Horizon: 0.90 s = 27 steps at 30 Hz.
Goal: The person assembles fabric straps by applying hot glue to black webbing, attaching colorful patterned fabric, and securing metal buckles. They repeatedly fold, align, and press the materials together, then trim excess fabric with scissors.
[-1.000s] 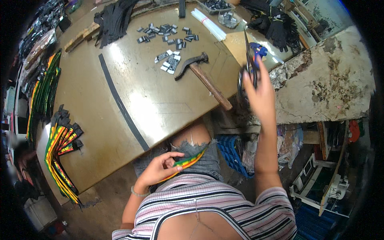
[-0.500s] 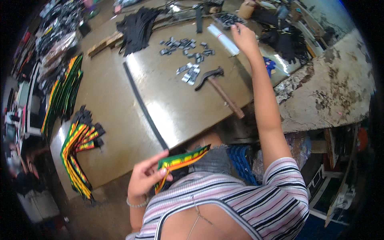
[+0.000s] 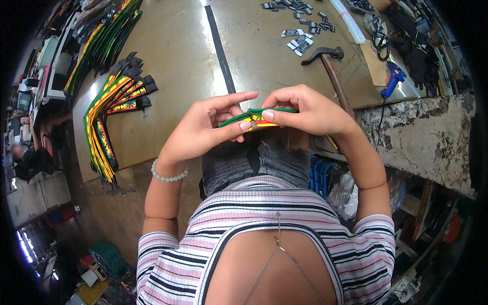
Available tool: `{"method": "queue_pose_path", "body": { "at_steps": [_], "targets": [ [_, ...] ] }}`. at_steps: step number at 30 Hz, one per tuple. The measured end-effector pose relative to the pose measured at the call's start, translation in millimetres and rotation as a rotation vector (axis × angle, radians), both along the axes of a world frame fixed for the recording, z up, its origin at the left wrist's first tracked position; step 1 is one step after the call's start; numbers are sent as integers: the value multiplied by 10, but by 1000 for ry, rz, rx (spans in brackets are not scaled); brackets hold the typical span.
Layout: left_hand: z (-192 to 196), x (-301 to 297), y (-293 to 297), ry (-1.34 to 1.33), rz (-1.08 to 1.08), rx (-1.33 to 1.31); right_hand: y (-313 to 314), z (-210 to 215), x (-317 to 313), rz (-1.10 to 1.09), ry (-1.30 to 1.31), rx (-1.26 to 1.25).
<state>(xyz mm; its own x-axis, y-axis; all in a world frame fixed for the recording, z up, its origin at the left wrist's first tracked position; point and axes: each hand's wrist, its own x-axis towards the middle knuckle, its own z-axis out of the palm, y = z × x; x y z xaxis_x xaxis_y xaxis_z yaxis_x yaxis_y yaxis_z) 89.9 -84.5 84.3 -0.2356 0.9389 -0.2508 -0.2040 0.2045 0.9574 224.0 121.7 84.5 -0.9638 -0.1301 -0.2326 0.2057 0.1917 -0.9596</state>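
Above my lap, my left hand [image 3: 195, 127] pinches a woven strap [image 3: 260, 116] patterned in green, yellow and red. Its thumb presses on the near edge, beside a small greyish piece [image 3: 253, 125] too small to name. My right hand [image 3: 305, 112] grips the same strap a little to the right, thumb on top and fingers curled behind. The strap is folded or bent between the two hands, and its ends are partly hidden by them. Beyond my left hand a long black strip [image 3: 219, 51] runs across the table; whether it joins the strap is hidden.
Bundles of similar patterned straps [image 3: 104, 117] lie at the table's left. Small black-and-silver pieces [image 3: 300, 43] are scattered at the far middle. Rightward are a hammer [image 3: 333, 76], white sticks [image 3: 348, 20], a blue glue gun [image 3: 394, 80] with a cord, and a worn concrete ledge [image 3: 422, 137].
My right hand has come back from the tray of small dark pieces at the far right and now holds the strap with my left hand. The view has shifted.
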Motion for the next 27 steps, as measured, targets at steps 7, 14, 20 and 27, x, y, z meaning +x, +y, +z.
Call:
{"method": "queue_pose_path", "body": {
  "at_steps": [7,14,20,27],
  "targets": [
    [-167,61,-87,-109,27,-70,-65,-86,34,43,22,65],
    [-319,319,-399,248,-257,-8,-566,-401,346,126,12,-57],
    [-488,397,-404,-293,-130,24,-714,-621,370,-27,-349,-884],
    [-710,347,-427,-685,-257,142,-754,-639,354,53,-460,-1173]
  ]
}}
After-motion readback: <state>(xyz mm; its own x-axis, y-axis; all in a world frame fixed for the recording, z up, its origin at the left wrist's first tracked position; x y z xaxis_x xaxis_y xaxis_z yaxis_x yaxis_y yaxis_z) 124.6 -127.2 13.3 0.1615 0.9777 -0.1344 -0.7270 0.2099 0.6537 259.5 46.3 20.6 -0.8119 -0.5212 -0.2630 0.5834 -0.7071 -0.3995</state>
